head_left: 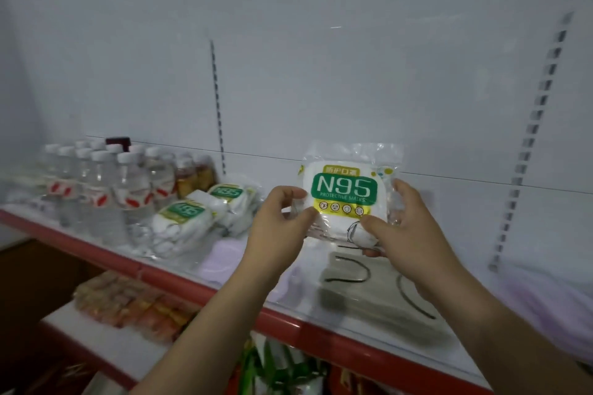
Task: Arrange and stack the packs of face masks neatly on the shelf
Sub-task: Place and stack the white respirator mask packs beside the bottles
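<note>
Both hands pinch one N95 mask pack (345,192) by its lower corners: the left hand (282,221) with thumb and fingers curled on the left edge, the right hand (404,221) with thumb on the front and fingers behind the right edge. The pack is held upright above the shelf (224,290), its green label facing the camera. Below it, on the shelf, lies a clear pack of grey masks (359,285) with dark ear loops. To the left lie stacked N95 packs (199,218); farther left stand water bottles (106,189) with white caps. On a lower shelf lie orange packets (128,301), blurred.
</note>
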A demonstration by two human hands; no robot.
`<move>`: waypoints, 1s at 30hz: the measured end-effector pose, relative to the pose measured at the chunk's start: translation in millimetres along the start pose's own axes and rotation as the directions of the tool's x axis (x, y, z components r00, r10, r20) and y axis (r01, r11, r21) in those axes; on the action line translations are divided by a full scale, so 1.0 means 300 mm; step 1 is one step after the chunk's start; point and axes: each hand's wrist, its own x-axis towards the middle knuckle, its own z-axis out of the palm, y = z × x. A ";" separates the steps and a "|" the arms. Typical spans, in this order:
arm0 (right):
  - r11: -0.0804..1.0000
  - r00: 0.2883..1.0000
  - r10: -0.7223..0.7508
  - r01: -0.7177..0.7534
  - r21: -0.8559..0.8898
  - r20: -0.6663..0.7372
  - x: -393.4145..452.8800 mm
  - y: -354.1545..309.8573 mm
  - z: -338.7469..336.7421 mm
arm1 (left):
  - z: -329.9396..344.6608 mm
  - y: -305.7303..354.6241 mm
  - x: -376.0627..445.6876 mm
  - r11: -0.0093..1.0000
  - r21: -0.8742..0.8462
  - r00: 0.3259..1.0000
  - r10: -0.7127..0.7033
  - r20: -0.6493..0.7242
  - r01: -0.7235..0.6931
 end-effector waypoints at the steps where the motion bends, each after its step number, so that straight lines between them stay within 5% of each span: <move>1: 1.000 1.000 0.005 -0.005 0.015 0.007 0.016 0.006 0.026 | -0.030 -0.014 0.008 0.996 0.092 1.000 0.015 0.014 -0.017; 3: 0.998 0.998 0.035 -0.037 0.042 0.044 0.058 -0.004 0.140 | -0.148 -0.057 0.043 0.929 0.359 0.995 0.096 -0.001 -0.089; 6: 0.996 0.994 0.063 -0.068 0.059 0.091 0.142 -0.031 0.345 | -0.344 -0.137 0.124 0.693 0.707 0.987 0.159 0.037 -0.139; 10: 0.994 0.994 0.066 -0.073 0.078 0.085 0.283 -0.044 0.590 | -0.532 -0.266 0.253 0.395 0.911 0.993 0.049 0.110 -0.121; 12: 0.994 0.994 0.077 -0.083 0.076 0.079 0.357 -0.041 0.703 | -0.593 -0.319 0.316 0.324 0.941 0.991 -0.056 0.122 -0.097; 20: 0.986 0.988 0.102 -0.085 -0.144 0.118 0.600 0.089 1.038 | -0.655 -0.464 0.483 0.265 0.963 0.968 -0.223 0.115 -0.053; 24: 0.799 0.971 0.107 0.043 -0.600 0.212 0.629 0.158 1.076 | -0.661 -0.511 0.511 0.279 0.958 0.962 -0.239 0.132 -0.062; 30: 0.649 0.951 0.103 0.157 -0.744 0.290 0.673 0.156 1.049 | -0.648 -0.500 0.515 0.292 0.953 0.976 -0.172 0.134 -0.080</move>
